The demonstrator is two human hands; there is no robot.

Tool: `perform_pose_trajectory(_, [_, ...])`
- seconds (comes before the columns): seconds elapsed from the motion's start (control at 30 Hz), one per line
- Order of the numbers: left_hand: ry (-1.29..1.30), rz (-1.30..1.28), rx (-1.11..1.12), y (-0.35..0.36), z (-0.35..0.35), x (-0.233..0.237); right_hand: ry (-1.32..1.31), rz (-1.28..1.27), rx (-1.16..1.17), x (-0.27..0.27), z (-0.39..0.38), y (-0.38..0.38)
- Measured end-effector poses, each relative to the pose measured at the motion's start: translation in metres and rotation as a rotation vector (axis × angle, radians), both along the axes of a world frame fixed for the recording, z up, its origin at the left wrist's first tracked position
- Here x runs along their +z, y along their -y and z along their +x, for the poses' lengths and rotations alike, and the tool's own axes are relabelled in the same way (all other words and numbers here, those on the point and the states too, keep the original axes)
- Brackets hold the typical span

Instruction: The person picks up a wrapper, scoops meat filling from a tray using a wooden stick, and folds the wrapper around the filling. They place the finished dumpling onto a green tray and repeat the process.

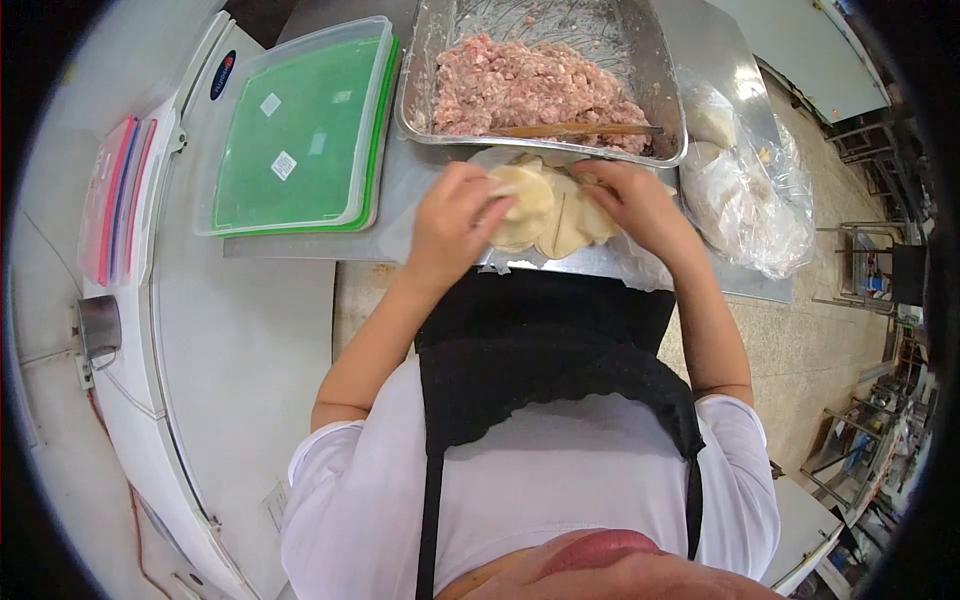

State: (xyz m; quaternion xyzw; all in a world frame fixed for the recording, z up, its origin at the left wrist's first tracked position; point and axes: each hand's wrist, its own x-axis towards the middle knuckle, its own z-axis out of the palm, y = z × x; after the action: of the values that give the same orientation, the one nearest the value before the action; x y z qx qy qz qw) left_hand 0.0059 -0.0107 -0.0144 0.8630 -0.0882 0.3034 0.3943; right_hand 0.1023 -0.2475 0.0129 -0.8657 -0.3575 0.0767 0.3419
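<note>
Pinched between the fingers and thumb of my left hand (452, 218) is a round dough wrapper (528, 194), pale yellow and floury. Beneath it several more dough wrappers (565, 225) lie overlapping on plastic at the table's near edge. My right hand (632, 203) curls over the right side of this pile, its fingertips at the wrappers; whether it grips one is hidden. Just beyond both hands stands a metal tray (672, 110) with a mound of ground meat (535, 85). A flat wooden stick (575, 130) rests across the meat near the tray's front.
Green-lidded plastic containers (300, 140) are stacked left of the tray. Clear plastic bags (745, 190) with pale contents lie to the right on the metal table (755, 286). A white refrigerator (235, 350) stands close on my left. Metal racks (865, 265) stand farther right.
</note>
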Motion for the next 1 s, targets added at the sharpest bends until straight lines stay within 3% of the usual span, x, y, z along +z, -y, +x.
perform_pose_trajectory(0.07, [-0.018, 0.122, -0.185, 0.014, 0.013, -0.022, 0.015, -0.081, 0.005, 0.014, -0.003, 0.014])
perform_pose_trajectory(0.13, [0.027, 0.050, -0.171, 0.015, 0.018, -0.024, 0.004, -0.107, 0.001, 0.026, -0.008, 0.018])
perform_pose_trajectory(0.2, [-0.407, -0.162, -0.189, 0.002, 0.017, -0.021, -0.020, 0.066, 0.012, 0.028, -0.016, 0.014])
perform_pose_trajectory(0.27, [-0.319, -0.169, -0.114, -0.004, 0.019, -0.017, -0.114, 0.139, -0.002, 0.023, -0.021, 0.005])
perform_pose_trajectory(0.33, [-0.233, -0.175, -0.042, -0.007, 0.018, -0.012, 0.032, 0.152, 0.109, 0.005, -0.016, 0.001])
perform_pose_trajectory(0.4, [-0.066, -0.069, 0.041, -0.007, 0.015, -0.005, 0.106, 0.048, 0.066, 0.000, -0.006, 0.010])
perform_pose_trajectory(0.47, [-0.073, 0.012, 0.082, -0.003, 0.013, 0.006, 0.205, -0.142, -0.019, -0.005, 0.000, 0.019])
perform_pose_trajectory(0.53, [0.137, 0.342, -0.026, 0.002, 0.019, 0.007, 0.273, -0.243, -0.054, -0.015, 0.001, 0.019])
perform_pose_trajectory(0.57, [0.140, 0.342, -0.027, 0.006, 0.021, -0.002, 0.338, -0.342, -0.095, -0.018, 0.002, 0.019])
perform_pose_trajectory(0.63, [-0.103, 0.317, -0.201, 0.015, 0.023, -0.018, 0.319, -0.311, -0.090, -0.016, 0.001, 0.021])
perform_pose_trajectory(0.7, [-0.138, 0.244, -0.218, 0.012, 0.022, -0.013, 0.299, -0.279, -0.086, -0.008, -0.002, 0.023])
perform_pose_trajectory(0.77, [-0.180, 0.166, -0.237, 0.010, 0.015, 0.006, 0.106, -0.031, -0.107, 0.013, -0.010, 0.025])
perform_pose_trajectory(0.8, [-0.206, 0.093, -0.253, 0.008, 0.012, 0.014, 0.109, -0.035, -0.107, 0.021, -0.012, 0.024])
perform_pose_trajectory(0.87, [-0.228, 0.013, -0.264, 0.006, 0.011, 0.016, -0.309, 0.242, -0.218, 0.032, -0.016, 0.021])
perform_pose_trajectory(0.9, [-0.124, 0.020, -0.218, 0.005, 0.014, 0.016, -0.306, 0.238, -0.213, 0.032, -0.015, 0.020])
perform_pose_trajectory(0.97, [-0.016, 0.025, -0.161, 0.007, 0.017, 0.016, -0.562, 0.448, -0.098, 0.030, -0.013, 0.015])
perform_pose_trajectory(1.0, [-0.194, -0.229, -0.297, 0.013, 0.018, 0.026, -0.560, 0.443, -0.088, 0.031, -0.015, 0.010])
